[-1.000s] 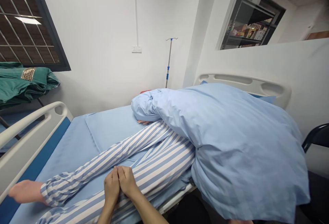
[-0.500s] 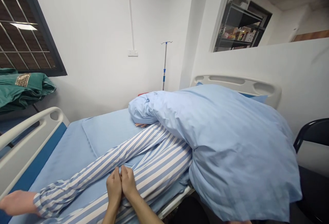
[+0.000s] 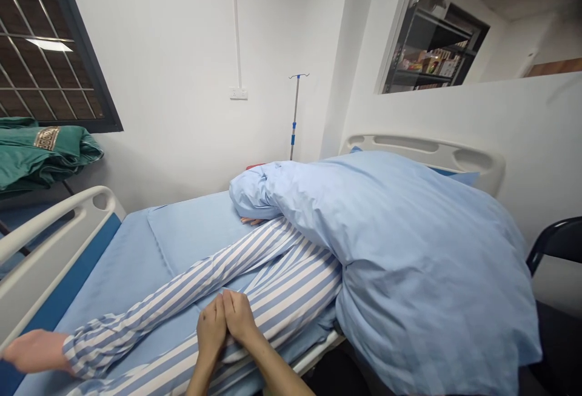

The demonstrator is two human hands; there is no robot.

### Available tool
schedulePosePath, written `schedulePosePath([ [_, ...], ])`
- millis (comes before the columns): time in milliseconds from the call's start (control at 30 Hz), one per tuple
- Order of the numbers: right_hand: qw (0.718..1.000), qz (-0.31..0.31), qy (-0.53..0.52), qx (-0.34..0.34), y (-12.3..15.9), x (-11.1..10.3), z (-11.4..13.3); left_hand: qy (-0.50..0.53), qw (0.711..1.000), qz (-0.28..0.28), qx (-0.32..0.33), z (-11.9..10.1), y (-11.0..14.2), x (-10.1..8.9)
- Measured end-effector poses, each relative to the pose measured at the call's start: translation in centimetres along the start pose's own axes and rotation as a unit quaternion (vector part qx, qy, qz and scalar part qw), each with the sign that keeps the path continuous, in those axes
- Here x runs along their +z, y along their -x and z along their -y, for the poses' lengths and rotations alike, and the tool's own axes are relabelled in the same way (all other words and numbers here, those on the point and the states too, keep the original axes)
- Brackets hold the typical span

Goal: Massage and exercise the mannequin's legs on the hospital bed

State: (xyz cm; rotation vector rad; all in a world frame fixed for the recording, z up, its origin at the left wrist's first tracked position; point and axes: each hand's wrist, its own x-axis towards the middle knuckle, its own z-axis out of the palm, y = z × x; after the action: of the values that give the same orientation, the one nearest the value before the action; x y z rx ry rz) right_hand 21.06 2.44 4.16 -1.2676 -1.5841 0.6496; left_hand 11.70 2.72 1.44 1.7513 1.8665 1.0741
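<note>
My left hand (image 3: pixel 212 326) and my right hand (image 3: pixel 239 316) rest side by side against the near leg (image 3: pixel 286 299) of a person lying on the bed, around the knee. The fingers of both are bent and drawn together, and the two hands touch. Their fingertips point down and away, so whatever they hold, if anything, is hidden. Blue-and-white striped trousers (image 3: pixel 154 305) cover the person's legs. Beyond my hands lies the far leg, ending in a bare foot (image 3: pixel 39 350) at the lower left. A light blue quilt (image 3: pixel 400 250) covers the person's upper body.
The bed has a blue sheet (image 3: pixel 182 229), a footboard (image 3: pixel 59 244) at left and a headboard (image 3: pixel 418 144) at the back right. Behind it stands an IV pole (image 3: pixel 295 108). A black chair (image 3: pixel 557 244) is on the right, folded green cloth (image 3: pixel 59 159) on the left.
My hands have shifted slightly to the right in the picture and look flatter, with the fingers bent down more. The whole view has moved a little. The person on the bed has not visibly moved.
</note>
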Motion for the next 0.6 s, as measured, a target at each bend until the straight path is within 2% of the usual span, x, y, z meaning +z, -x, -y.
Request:
schedulePosePath([
  [133, 0.999, -0.003, -0.032, 0.013, 0.1, 0.1, -0.8, -0.024, 0.999, 0.033, -0.015, -0.1, -0.1, 0.2],
  [233, 0.997, -0.012, -0.070, 0.020, 0.1, 0.1, -1.1, 0.052, 0.997, 0.035, -0.043, -1.5, -0.1, 0.0],
  [433, 0.983, -0.063, -0.165, 0.050, -0.2, 0.1, -1.9, 0.236, 0.967, -0.031, -0.091, -5.4, -0.4, 0.6],
  [533, 0.983, -0.066, -0.166, 0.053, -0.2, 0.1, -2.0, 0.283, 0.949, -0.073, -0.115, -5.4, -0.5, 1.2],
  [600, 0.983, -0.065, -0.163, 0.057, -0.2, 0.2, -1.9, 0.256, 0.958, -0.078, -0.098, -4.7, -0.3, 1.6],
])
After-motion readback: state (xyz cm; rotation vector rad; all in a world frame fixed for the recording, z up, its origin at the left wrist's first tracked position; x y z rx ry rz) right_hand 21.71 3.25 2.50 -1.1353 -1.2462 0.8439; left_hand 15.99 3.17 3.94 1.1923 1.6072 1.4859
